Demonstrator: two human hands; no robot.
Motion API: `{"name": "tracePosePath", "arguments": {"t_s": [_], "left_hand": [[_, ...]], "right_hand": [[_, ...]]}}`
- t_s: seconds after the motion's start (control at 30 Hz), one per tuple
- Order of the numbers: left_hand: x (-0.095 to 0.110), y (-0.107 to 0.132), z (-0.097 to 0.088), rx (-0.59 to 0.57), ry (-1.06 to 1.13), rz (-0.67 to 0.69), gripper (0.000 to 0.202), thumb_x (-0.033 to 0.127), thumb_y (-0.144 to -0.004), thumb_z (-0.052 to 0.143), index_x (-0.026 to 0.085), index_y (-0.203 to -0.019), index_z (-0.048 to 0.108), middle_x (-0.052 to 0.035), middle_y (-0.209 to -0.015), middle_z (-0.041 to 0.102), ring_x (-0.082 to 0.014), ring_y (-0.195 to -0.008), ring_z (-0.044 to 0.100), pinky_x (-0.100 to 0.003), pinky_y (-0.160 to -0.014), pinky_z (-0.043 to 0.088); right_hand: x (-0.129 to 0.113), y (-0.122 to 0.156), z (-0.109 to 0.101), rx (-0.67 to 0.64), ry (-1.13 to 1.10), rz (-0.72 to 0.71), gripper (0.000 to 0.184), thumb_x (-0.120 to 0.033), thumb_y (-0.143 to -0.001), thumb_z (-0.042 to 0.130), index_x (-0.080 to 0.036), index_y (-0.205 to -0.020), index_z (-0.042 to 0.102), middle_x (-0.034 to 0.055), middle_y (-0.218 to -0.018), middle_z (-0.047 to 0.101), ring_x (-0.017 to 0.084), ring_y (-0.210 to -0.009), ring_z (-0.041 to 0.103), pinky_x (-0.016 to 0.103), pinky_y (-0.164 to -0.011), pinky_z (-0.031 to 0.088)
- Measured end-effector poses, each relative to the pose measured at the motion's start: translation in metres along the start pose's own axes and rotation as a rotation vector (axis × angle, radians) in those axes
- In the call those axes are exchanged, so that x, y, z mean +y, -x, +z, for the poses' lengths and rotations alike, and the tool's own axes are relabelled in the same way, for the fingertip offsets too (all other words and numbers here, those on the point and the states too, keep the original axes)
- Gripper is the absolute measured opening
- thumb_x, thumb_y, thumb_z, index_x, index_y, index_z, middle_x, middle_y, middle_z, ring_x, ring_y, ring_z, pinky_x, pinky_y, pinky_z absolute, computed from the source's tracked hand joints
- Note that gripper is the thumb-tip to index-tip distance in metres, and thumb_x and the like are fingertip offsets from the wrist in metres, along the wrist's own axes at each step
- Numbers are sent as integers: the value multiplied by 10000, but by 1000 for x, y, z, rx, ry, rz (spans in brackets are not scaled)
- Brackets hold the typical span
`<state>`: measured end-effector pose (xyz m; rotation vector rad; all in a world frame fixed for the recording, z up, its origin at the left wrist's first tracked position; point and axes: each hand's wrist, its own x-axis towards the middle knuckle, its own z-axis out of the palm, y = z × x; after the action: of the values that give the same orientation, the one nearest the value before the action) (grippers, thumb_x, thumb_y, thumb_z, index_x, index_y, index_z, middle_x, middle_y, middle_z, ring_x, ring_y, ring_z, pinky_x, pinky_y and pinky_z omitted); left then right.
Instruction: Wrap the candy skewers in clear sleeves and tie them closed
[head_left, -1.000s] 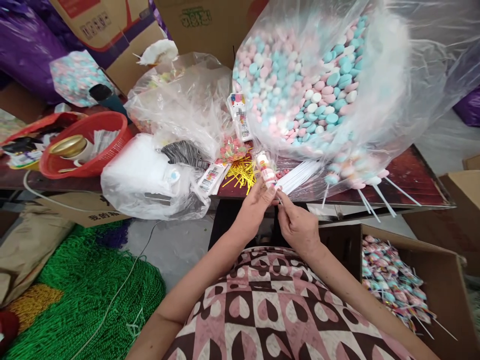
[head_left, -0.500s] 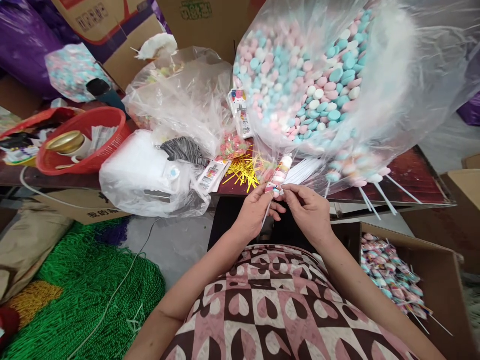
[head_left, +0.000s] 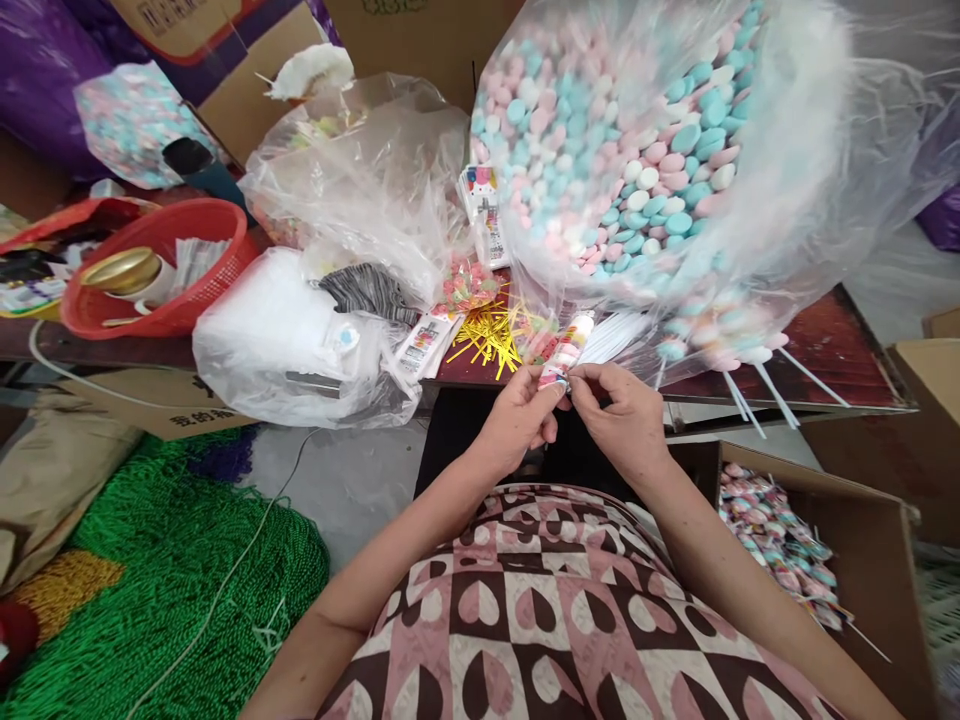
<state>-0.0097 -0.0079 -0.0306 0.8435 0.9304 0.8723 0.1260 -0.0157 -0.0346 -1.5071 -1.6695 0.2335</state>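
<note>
Between my hands is a marshmallow skewer (head_left: 573, 343) in a clear printed wrapper, tilted with its top toward the table. My left hand (head_left: 519, 415) is closed around its lower end, thumb along the wrapper. Pinched at the wrapper's bottom edge are the thumb and forefinger of my right hand (head_left: 622, 412); the exact contact is too small to make out. Gold twist ties (head_left: 487, 335) lie in a pile just beyond my left hand. White sticks (head_left: 611, 338) lie beyond my right hand, and unwrapped marshmallow skewers (head_left: 731, 350) rest to their right.
A large clear bag of pastel marshmallows (head_left: 660, 180) fills the back right. Printed wrappers (head_left: 429, 343) and a red basket (head_left: 161, 310) are on the left. A cardboard box (head_left: 874, 560) at lower right holds wrapped skewers. Green cords (head_left: 225, 570) cover the floor at left.
The skewer has shifted slightly right and leans further right. My left fingers have curled in more, and the stick seen below them is now hidden. The view has shifted a little.
</note>
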Motion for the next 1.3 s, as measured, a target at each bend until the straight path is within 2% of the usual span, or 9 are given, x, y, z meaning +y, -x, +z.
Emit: {"name": "tracePosePath", "arguments": {"t_s": [0.13,0.33,0.5,0.63,0.73,0.93,1.1,1.2,1.3], "left_hand": [[-1,-1,-1,-27,-28,6,365,432,-787,637,203,-1035,495,61,-753,559,-11,-361,445,-159,-301,178],[-6,-5,-4,39,-256,74,272,392,-841,551,198,-1028,515,80,-676,558,-12,-355,436,-162,-351,272],[-11,-6,-5,53,-325,90,288,412,-839,550,199,-1032,526,66,-701,596,-19,-361,451,-170,-368,297],[-10,-6,-5,55,-329,101,271,408,-842,542,201,-1016,525,70,-693,597,-19,-358,448,-172,-381,310],[-9,-6,-5,63,-350,113,240,400,-845,531,207,-986,520,80,-665,584,-22,-356,447,-171,-385,310],[-11,-6,-6,67,-360,110,217,388,-836,534,207,-956,527,75,-664,587,-26,-351,445,-175,-383,305],[-7,-4,-5,115,-487,106,199,354,-834,520,207,-964,553,74,-601,553,-54,-378,472,-187,-421,344],[-2,-1,-4,158,-627,98,194,303,-830,498,209,-979,581,80,-532,506,-78,-416,495,-198,-482,382],[1,1,-2,154,-743,120,195,242,-818,474,209,-957,606,84,-494,468,-82,-439,477,-200,-512,371]], "right_hand": [[-1,-1,-2,-23,-15,8,149,-232,-829,551,-192,-787,688,26,-693,715,147,-577,646,261,-581,506],[2,2,-2,-77,-50,14,188,-277,-852,571,-180,-976,674,43,-786,750,157,-604,679,268,-594,526],[7,2,-1,-52,82,-72,165,-257,-871,532,-200,-877,686,35,-764,753,168,-642,693,264,-612,514],[7,1,-2,-49,138,-163,175,-238,-876,519,-195,-900,687,47,-788,758,175,-672,702,268,-626,511],[5,1,-1,-37,131,-182,166,-226,-877,527,-187,-920,683,50,-800,759,171,-675,702,263,-625,507],[6,-2,2,-45,213,-186,148,-203,-835,528,-184,-811,672,37,-675,723,173,-607,677,254,-562,457],[6,-5,2,-119,115,-22,96,-196,-737,536,-185,-710,627,16,-608,666,156,-547,618,251,-539,421],[4,-7,-4,-221,-69,111,65,-190,-686,533,-191,-667,594,-13,-570,610,128,-511,549,244,-527,392],[6,-9,-12,-395,-362,306,47,-227,-692,566,-196,-659,576,-34,-538,557,108,-488,489,237,-508,360]]}}
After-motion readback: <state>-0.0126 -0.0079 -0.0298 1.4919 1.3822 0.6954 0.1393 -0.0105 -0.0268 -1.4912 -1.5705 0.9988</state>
